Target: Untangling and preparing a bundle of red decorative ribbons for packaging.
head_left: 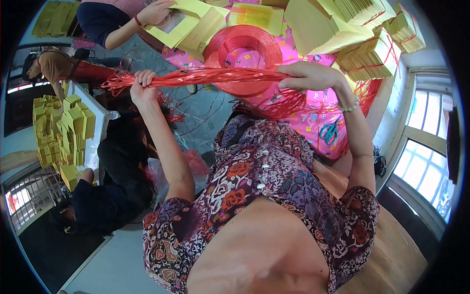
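A bundle of red plastic twine (215, 75) is stretched level in front of me between both hands. My left hand (144, 89) is closed round its left part, and the loose ends (117, 82) fan out beyond the fist. Toward the other end my right hand (311, 76) grips the strands between thumb and fingers, with more strands hanging below it. Behind the bundle lies a large ring-shaped roll of red twine (245, 33), partly covered by it. Teal-handled scissors (329, 132) rest on the pink patterned cloth (318, 120) near my right forearm.
Yellow paper stacks tied with red twine (369, 55) stand at the far right. Across the table, a person's hand (155, 12) touches a yellow paper piece (188, 22). Other people sit at left around a white table (95, 142) piled with yellow bundles (73, 122).
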Available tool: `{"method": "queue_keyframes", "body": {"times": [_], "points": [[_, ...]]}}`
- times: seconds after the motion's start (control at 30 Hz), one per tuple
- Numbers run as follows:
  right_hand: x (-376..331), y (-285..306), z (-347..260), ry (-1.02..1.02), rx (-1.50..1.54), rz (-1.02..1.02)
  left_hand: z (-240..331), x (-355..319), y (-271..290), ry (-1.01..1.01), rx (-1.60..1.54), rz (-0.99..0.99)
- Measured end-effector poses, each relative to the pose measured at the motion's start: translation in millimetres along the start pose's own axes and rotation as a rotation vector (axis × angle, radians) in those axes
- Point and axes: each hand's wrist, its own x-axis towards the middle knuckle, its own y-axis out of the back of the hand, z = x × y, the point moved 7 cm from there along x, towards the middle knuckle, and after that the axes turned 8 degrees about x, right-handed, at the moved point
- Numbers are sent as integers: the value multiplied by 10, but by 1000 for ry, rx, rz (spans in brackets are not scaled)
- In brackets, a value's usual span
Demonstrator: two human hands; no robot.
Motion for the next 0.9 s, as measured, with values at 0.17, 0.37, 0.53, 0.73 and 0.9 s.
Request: {"method": "queue_keyframes", "body": {"times": [0.17,0.37,0.53,0.73,0.9], "points": [[-390,160,145,-159,56,13,180,-30,592,-29,-136,232],[-595,279,242,-223,81,33,443,15,1349,-71,-165,530],[-451,352,302,-110,-178,109,183,58,2016,50,-182,722],[-79,341,322,-6,-368,149,-329,-116,1793,-41,1042,799],[261,216,-63,-55,-511,75,-1411,-271,-536,-1097,2283,87]]}}
